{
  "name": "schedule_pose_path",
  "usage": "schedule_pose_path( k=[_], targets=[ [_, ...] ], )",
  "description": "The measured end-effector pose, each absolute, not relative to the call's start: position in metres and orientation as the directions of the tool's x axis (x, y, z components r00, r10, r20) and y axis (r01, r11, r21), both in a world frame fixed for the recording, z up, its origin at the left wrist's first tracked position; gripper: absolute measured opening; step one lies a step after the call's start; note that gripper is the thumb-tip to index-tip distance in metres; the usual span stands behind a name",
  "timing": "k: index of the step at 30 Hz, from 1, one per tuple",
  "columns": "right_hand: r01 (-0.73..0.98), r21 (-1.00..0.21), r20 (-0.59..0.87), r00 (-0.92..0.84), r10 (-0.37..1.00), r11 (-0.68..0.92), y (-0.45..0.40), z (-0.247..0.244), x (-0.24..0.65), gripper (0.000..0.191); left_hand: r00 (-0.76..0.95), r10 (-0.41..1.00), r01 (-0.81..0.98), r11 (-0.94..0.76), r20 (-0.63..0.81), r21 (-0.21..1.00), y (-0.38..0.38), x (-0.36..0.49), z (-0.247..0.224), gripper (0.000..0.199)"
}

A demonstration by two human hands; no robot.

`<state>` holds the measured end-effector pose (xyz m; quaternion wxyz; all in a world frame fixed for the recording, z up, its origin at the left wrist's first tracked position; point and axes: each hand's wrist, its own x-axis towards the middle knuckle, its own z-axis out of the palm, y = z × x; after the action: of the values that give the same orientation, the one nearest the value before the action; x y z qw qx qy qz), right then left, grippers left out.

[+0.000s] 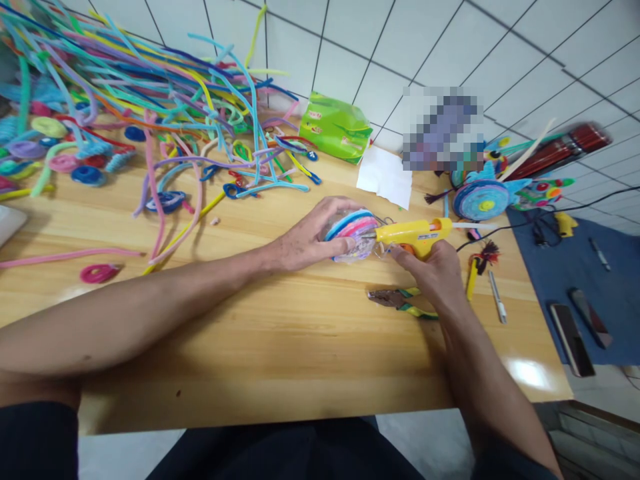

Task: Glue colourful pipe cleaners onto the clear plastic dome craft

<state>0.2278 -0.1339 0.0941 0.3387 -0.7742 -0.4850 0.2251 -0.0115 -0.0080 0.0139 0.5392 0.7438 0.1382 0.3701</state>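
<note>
Two bare hands at work over a wooden table [250,360]. Left hand [303,241] curled around a striped disc [356,233], thumb on the near side, fingers behind; disc blue, white, pink and lilac, held near mid-table. Clear material at its edge, film or glue, cannot tell which. Right hand [443,267] closed around the handle of a yellow glue gun [413,237], nozzle at the disc's right side. Gun's contents: pale glue stick [470,226], jutting from the rear.

Containers: green packet [335,128] by the tiled wall, plastic, contents hidden. White paper [386,177] just beside it. Dark red cylinder [565,155], far right, lying tilted; blurred, cannot tell whether it holds anything.

Pliers [393,299] on the wood, near the right forearm, with a slim white tool [497,298] to their right. Fuzzy stems [175,83] heaped at far left, coiled pieces in front. Blue cloth [613,267] at right, bearing a dark phone [571,339].
</note>
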Motion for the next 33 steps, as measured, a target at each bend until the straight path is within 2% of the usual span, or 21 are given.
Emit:
schedule_pose_path(
  k=[11, 21, 33],
  targets=[
    [0.606, -0.750, 0.015, 0.418, 0.909, -0.266, -0.135, 0.094, 0.226, 0.029, 0.701, 0.592, -0.167, -0.406, 0.398, 0.898, -0.007, -0.011, 0.014, 0.063],
    [0.678, -0.656, 0.060, 0.484, 0.873, -0.330, -0.140, 0.100, 0.232, 0.027, 0.696, 0.624, -0.173, -0.334, 0.355, 0.927, -0.011, -0.011, 0.018, 0.062],
    [0.744, -0.608, 0.150, 0.450, 0.880, -0.277, -0.142, 0.096, 0.228, 0.029, 0.697, 0.635, -0.183, -0.293, 0.334, 0.938, -0.013, -0.011, 0.017, 0.060]
  ],
)
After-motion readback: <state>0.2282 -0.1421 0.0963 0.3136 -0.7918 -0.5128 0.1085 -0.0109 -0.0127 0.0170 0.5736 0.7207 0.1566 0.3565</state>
